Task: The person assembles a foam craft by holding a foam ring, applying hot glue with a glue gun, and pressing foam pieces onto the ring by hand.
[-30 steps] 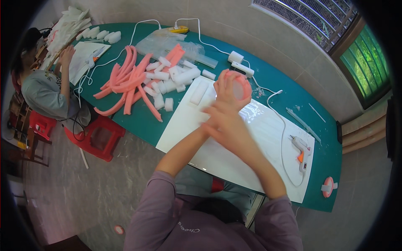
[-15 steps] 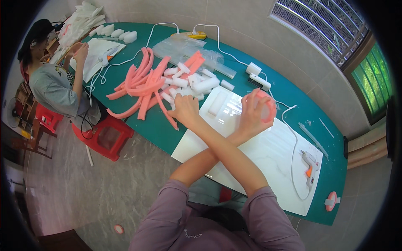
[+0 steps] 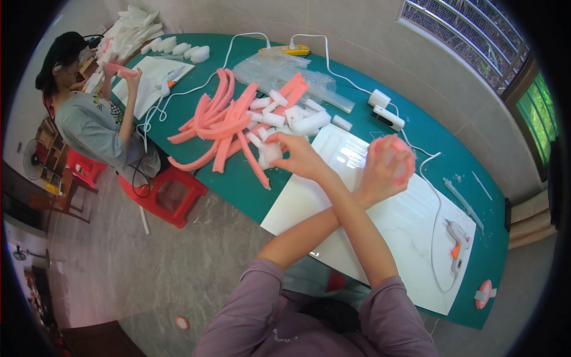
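Observation:
My forearms cross over the white board, the right one on top. My left hand (image 3: 385, 171), on the right side of the view, is closed round a pink foam ring (image 3: 407, 163), held above the board. Reaching across to the left, my right hand (image 3: 302, 156) has its thumb and fingers round a chunky white foam piece (image 3: 270, 156) at the pile's near edge. Curved pink foam strips (image 3: 205, 128) lie just beyond and left of it. Several white foam cylinders (image 3: 310, 123) are heaped behind that hand.
A glue gun (image 3: 457, 244) with a white cable lies on the right of the white board (image 3: 380, 250). A small tape roll (image 3: 485, 294) sits at the green table's right end. Clear plastic bags (image 3: 285, 71) lie at the back. A co-worker (image 3: 89, 119) sits at far left, holding a pink piece.
My right hand has drawn slightly right and its fingers have parted, showing the white foam piece between them. My left hand still holds the pink ring. The co-worker now lifts a pink piece.

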The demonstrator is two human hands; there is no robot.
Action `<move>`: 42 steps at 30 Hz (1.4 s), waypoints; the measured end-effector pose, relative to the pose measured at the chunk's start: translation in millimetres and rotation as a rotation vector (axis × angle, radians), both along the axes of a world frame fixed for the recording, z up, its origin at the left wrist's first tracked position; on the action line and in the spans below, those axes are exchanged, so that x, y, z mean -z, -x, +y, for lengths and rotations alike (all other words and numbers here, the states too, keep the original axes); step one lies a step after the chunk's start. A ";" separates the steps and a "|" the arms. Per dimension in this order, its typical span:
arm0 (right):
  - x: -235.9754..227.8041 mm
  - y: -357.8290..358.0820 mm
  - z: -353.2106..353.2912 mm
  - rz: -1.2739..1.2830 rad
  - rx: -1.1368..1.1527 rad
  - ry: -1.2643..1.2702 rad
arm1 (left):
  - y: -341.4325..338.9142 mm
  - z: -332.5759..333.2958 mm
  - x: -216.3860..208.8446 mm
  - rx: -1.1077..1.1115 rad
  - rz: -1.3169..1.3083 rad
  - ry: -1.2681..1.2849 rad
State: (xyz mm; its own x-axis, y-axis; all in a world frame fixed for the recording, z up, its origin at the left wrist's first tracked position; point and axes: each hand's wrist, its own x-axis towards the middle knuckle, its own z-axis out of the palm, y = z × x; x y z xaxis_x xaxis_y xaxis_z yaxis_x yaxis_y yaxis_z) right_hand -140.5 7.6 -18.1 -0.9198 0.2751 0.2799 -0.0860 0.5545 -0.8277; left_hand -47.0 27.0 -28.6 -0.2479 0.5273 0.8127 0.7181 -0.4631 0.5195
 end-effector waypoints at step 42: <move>-13.3 -26.3 14.6 0.344 0.253 0.139 | -14.1 17.9 15.9 0.098 0.117 -0.173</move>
